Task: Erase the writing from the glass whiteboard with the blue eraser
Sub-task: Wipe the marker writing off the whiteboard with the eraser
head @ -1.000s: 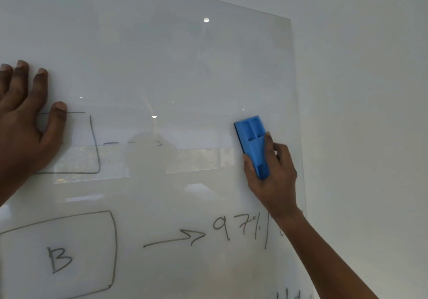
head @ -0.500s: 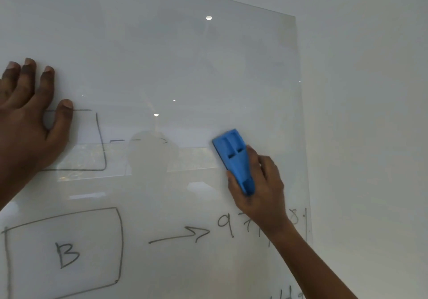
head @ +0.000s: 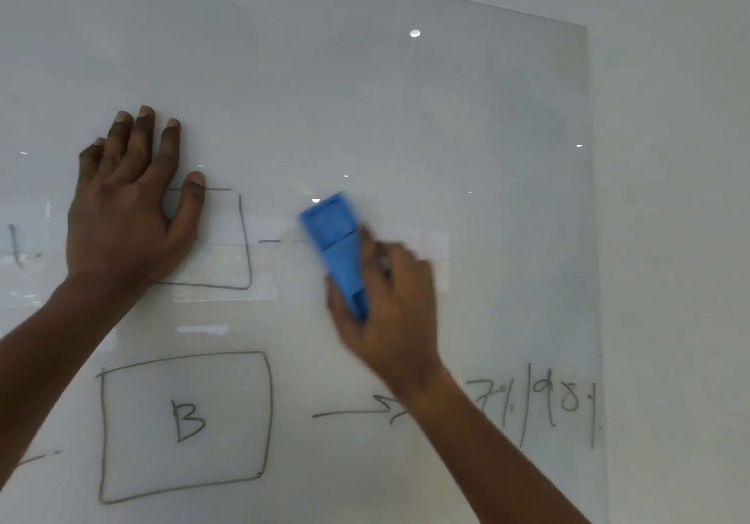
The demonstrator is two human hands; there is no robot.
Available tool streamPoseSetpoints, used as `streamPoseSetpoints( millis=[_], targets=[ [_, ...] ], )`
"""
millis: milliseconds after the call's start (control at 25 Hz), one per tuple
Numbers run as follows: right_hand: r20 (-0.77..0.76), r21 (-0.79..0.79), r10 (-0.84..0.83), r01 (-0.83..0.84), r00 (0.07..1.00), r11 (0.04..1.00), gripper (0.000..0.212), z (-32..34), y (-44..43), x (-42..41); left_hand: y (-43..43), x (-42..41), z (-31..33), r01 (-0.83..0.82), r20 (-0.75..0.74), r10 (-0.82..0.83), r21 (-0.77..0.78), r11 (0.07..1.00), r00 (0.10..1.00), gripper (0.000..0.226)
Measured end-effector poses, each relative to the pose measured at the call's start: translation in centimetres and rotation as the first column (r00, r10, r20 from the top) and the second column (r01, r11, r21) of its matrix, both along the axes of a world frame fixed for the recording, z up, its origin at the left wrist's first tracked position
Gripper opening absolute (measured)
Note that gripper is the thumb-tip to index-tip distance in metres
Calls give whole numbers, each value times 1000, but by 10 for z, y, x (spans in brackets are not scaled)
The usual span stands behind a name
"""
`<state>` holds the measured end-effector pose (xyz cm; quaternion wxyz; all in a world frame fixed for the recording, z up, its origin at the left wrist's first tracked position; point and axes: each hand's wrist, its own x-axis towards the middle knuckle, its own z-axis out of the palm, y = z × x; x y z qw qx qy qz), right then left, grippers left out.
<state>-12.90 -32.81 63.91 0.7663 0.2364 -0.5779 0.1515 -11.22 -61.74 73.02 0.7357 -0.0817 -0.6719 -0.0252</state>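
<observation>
The eraser (head: 337,248) lies flat against the whiteboard (head: 365,109), just right of the upper drawn box (head: 227,239), which serves as the landmark here. Its long axis runs nearly upright but leans, the broad end pointing up and to the left, the narrow end down and to the right into the palm. It is blurred. The broad end sits over the short dash (head: 270,241) that runs out from the box's right side.

The right hand (head: 385,312) grips the eraser's lower end, fingers (head: 399,257) wrapped tight around its right edge and the thumb on its left edge.

The left hand (head: 126,215) is pressed flat on the glass, covering the left part of the upper box, its fingers (head: 146,138) spread slightly apart and pointing up, holding nothing; the thumb tip rests at the box's top line.

Below the upper box is a larger box with the letter B (head: 187,421) inside. Down and to the right of the upper box an arrow (head: 357,412) points right, partly hidden by the right forearm, followed by percentage figures (head: 564,399) near the board's right edge.
</observation>
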Motion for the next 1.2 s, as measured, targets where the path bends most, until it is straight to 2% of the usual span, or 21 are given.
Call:
streamPoseSetpoints(
  millis=[80,120,200,280,320,360,400,480,520,560,600,640,720,800,840,920,1000,1080,1120,1200],
  targets=[
    [-26,181,-59,63,998,981,58,-24,-4,4,1,2,1,-10,-16,10,-3,1000,1000,63],
    [-37,168,-83,88,996,982,58,-28,8,3,3,3,0,-16,-19,16,-3,1000,1000,63],
    [-14,-57,-95,94,995,994,61,-18,33,-4,5,4,-1,-17,-22,17,5,1000,1000,63],
    [44,-345,-19,33,999,938,64,13,42,-8,5,5,-1,-29,-26,29,11,1000,999,63],
    [54,-417,28,-3,998,909,65,28,33,-7,5,5,0,-36,-26,37,15,999,999,63],
    [54,-411,62,-34,997,911,65,38,17,-4,5,5,0,-40,-23,40,20,999,999,63],
    [40,-330,80,-62,996,942,65,39,-4,-1,5,5,-1,-40,-19,40,22,999,999,63],
    [14,-34,46,-46,999,998,64,16,-42,6,4,6,-1,-34,-7,34,24,999,999,64],
    [6,105,12,-13,1000,994,62,-2,-50,9,4,6,-1,-35,-7,35,23,999,999,64],
    [-5,183,-13,14,1000,983,61,-16,-48,8,3,6,-1,-36,-10,37,17,999,999,64],
    [-20,195,-31,34,999,980,61,-23,-36,7,3,6,-1,-36,-14,36,9,999,999,64],
    [-35,143,-41,46,999,989,61,-24,-20,5,3,6,-1,-40,-20,40,6,999,999,64],
    [-21,-107,-51,49,998,993,63,-9,6,0,3,5,-1,-55,-27,56,16,998,998,64],
    [27,-334,-8,16,1000,943,64,23,15,-1,5,3,-1,-60,-27,61,19,998,998,63],
    [38,-381,24,-8,999,925,64,37,7,0,5,3,-1,-63,-24,64,22,998,998,63],
    [37,-309,69,-54,997,949,65,47,-22,7,6,4,-2,-60,-19,60,24,998,998,63],
    [24,-81,41,-39,999,996,63,28,-51,13,5,6,-2,-56,-8,56,25,998,998,64],
    [15,129,-20,18,1000,992,60,-9,-56,16,3,6,-2,-56,3,56,24,998,998,65],
    [7,168,-43,41,999,985,59,-25,-45,13,3,7,-2,-53,4,53,21,998,999,65],
    [-9,95,-73,74,997,993,59,-43,-10,6,4,7,-1,-52,0,52,19,998,999,64]
  ],
)
